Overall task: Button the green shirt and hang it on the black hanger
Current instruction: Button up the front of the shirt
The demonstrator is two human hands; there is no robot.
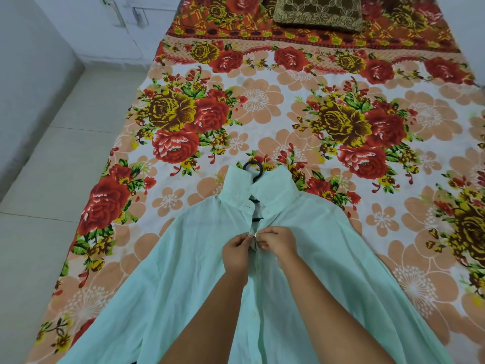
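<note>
- Pale green cotton, the shirt (183, 271) lies front-up on the bed, spreading from the picture's centre down toward 6 o'clock, with its collar pointing to 12 o'clock.
- The black hanger (254, 169) is inside the shirt already: its hook sticks out past the collar at 12 o'clock, and a bit of its bar shows in the open neck gap.
- The left hand (237, 252) pinches the left edge of the shirt front just below the collar, fingertips closed on the cloth.
- The right hand (279, 241) meets it from the 3 o'clock side, fingertips pinched on the opposite edge; the two hands touch at the button strip.
- Below the hands, toward 6 o'clock, a small pale button (253, 314) sits on the closed strip.
- The flowered bedsheet (262, 106) covers the bed.
- A brown patterned cushion (319, 11) lies at 12 o'clock.
- Pale floor tiles (52, 179) run along the 9 o'clock side.
</note>
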